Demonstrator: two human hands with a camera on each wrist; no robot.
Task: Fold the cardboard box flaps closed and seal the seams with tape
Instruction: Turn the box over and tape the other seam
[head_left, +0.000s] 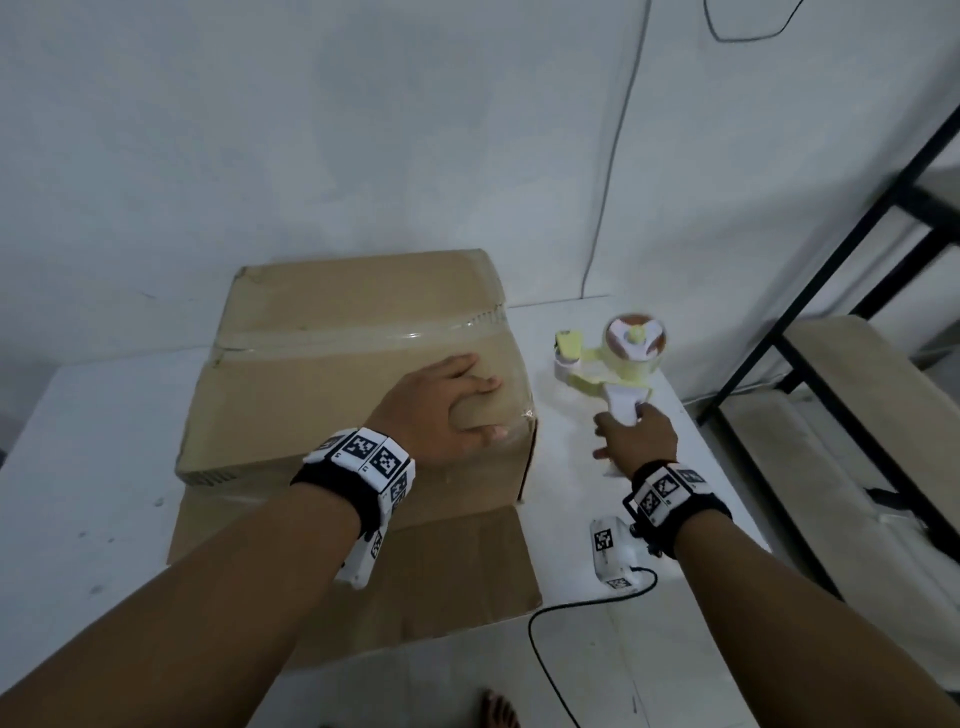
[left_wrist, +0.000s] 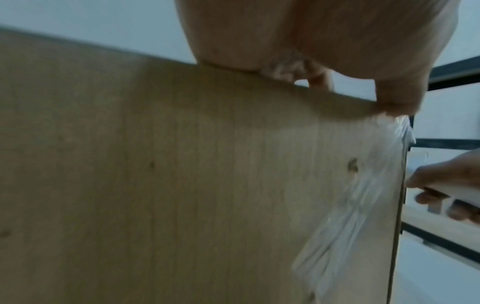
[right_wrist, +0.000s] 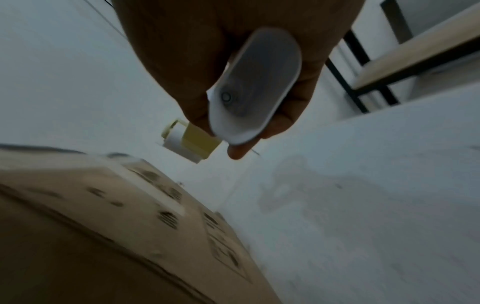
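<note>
You're in a bare packing/storage room: plain white wall (head_left: 311, 130) w/ a loose cable (head_left: 608, 171), white table (head_left: 597, 649), black-frame shelf rack (head_left: 810, 332) beside it.

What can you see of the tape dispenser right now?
The tape dispenser is a pistol-style gun of pale yellow and white plastic, with a roll on a white three-spoke hub and a yellow guard at its front end. The right hand grips its white handle, holding it above the white table, just right of the cardboard box and not touching it. It is blurred.
</note>
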